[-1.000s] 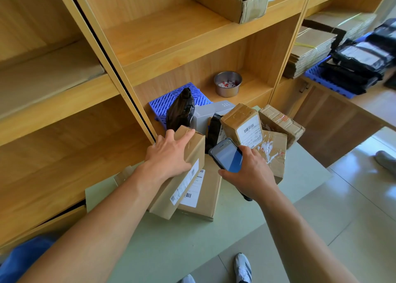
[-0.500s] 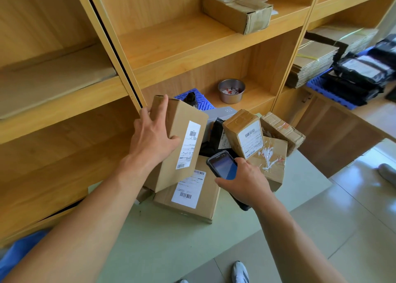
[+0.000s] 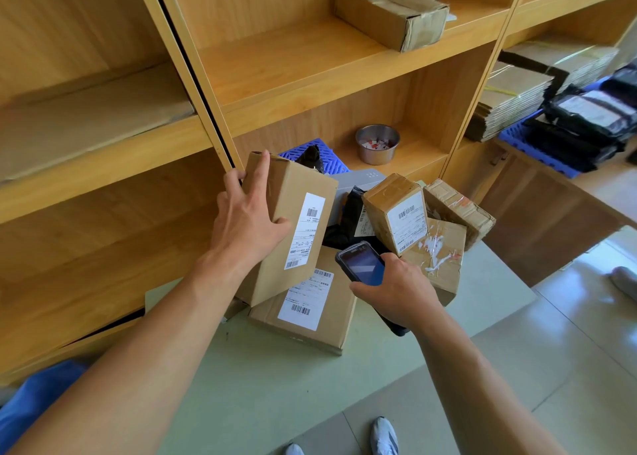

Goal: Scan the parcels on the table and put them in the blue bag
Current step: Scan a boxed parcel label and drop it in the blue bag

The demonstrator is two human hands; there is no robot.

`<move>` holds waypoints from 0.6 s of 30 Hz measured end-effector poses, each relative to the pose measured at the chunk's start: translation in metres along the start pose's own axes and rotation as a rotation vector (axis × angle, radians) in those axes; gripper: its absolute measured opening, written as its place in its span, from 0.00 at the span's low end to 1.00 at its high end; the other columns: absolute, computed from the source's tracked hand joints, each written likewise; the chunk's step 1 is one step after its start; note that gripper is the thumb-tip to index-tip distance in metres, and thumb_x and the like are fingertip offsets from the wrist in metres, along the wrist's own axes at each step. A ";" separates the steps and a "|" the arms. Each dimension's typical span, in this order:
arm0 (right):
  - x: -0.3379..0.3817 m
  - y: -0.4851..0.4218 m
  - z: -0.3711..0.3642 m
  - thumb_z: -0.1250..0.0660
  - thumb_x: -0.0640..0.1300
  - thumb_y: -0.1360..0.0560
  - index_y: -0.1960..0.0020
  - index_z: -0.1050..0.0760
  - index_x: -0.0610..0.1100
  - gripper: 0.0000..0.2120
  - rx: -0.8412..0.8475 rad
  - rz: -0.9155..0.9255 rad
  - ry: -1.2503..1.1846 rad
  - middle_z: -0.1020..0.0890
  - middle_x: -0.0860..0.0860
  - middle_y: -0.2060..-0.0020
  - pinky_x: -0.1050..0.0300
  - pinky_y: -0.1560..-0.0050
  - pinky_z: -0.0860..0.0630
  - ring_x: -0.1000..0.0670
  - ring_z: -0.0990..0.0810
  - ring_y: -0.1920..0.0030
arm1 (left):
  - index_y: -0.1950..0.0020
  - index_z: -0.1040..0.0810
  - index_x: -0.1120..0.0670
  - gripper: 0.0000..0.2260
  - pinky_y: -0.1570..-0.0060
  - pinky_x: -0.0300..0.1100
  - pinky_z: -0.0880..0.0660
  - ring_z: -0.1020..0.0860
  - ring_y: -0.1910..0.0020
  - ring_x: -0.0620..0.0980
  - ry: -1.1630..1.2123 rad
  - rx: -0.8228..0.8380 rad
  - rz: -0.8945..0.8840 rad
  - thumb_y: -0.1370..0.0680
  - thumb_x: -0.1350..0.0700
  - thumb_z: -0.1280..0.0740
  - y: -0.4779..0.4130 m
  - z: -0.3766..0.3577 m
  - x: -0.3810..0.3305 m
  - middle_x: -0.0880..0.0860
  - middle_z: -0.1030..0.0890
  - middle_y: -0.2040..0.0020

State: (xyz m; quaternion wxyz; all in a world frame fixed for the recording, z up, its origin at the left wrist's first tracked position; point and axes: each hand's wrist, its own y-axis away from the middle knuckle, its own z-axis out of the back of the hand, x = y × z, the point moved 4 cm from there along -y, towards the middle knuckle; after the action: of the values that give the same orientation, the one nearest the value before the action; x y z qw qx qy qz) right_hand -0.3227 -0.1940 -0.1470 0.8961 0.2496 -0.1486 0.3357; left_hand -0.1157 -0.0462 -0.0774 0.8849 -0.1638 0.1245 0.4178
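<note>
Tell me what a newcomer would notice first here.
At centre, the left hand grips a tall box tipped up so its white label faces the camera. Just right of it, the right hand holds a scanner. Behind and beneath them, parcels lie piled on the green table against wooden shelves, with a steel bowl on the shelf behind.
</note>
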 end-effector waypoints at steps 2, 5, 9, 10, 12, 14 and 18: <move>-0.001 -0.001 0.001 0.32 0.66 0.29 0.33 0.32 0.47 0.33 -0.004 -0.001 -0.001 0.26 0.51 0.50 0.56 0.59 0.26 0.50 0.26 0.53 | 0.19 0.59 0.39 0.50 0.43 0.55 0.23 0.32 0.34 0.61 0.000 -0.001 -0.004 0.27 0.48 0.25 -0.001 -0.001 -0.001 0.55 0.43 0.28; -0.003 -0.003 0.003 0.31 0.68 0.31 0.31 0.32 0.48 0.37 -0.027 0.012 0.010 0.24 0.51 0.45 0.54 0.54 0.21 0.51 0.26 0.51 | 0.18 0.58 0.39 0.50 0.44 0.55 0.22 0.32 0.35 0.61 -0.001 -0.002 -0.016 0.27 0.47 0.25 -0.002 -0.003 -0.002 0.55 0.43 0.29; -0.003 -0.006 0.008 0.30 0.71 0.31 0.24 0.37 0.48 0.44 -0.040 0.040 0.018 0.25 0.50 0.36 0.54 0.51 0.23 0.49 0.25 0.41 | 0.18 0.57 0.39 0.49 0.44 0.55 0.23 0.31 0.35 0.60 0.017 -0.003 -0.001 0.27 0.47 0.25 -0.003 -0.005 0.000 0.54 0.43 0.28; -0.002 -0.007 0.010 0.30 0.71 0.31 0.23 0.38 0.48 0.45 -0.043 0.048 0.017 0.25 0.50 0.35 0.54 0.51 0.24 0.49 0.25 0.39 | 0.19 0.57 0.38 0.49 0.45 0.54 0.23 0.31 0.35 0.60 0.022 -0.011 0.007 0.27 0.47 0.25 -0.003 -0.005 0.000 0.54 0.43 0.28; 0.000 -0.009 0.015 0.30 0.70 0.31 0.22 0.39 0.48 0.45 -0.055 0.076 0.016 0.27 0.50 0.33 0.53 0.48 0.25 0.48 0.26 0.36 | 0.19 0.57 0.38 0.49 0.47 0.53 0.22 0.30 0.37 0.59 0.025 -0.035 0.022 0.27 0.46 0.25 -0.002 -0.004 0.002 0.54 0.42 0.29; 0.003 -0.013 0.020 0.30 0.70 0.30 0.22 0.39 0.47 0.46 -0.068 0.104 0.013 0.27 0.50 0.34 0.53 0.47 0.25 0.48 0.26 0.37 | 0.19 0.57 0.38 0.50 0.47 0.52 0.22 0.29 0.37 0.58 0.015 -0.059 0.044 0.28 0.45 0.24 0.001 -0.002 0.003 0.54 0.42 0.30; 0.013 -0.019 0.027 0.29 0.70 0.31 0.22 0.40 0.48 0.46 -0.081 0.186 -0.017 0.26 0.50 0.35 0.56 0.51 0.26 0.49 0.25 0.39 | 0.18 0.55 0.39 0.49 0.48 0.47 0.24 0.30 0.37 0.57 0.026 -0.103 0.112 0.28 0.46 0.24 0.013 0.001 0.008 0.53 0.42 0.30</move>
State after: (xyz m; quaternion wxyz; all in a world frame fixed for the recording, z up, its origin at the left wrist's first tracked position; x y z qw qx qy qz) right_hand -0.3031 -0.2143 -0.1254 0.8691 0.2013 -0.1920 0.4091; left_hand -0.1210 -0.0325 -0.0812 0.8488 -0.2074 0.1235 0.4704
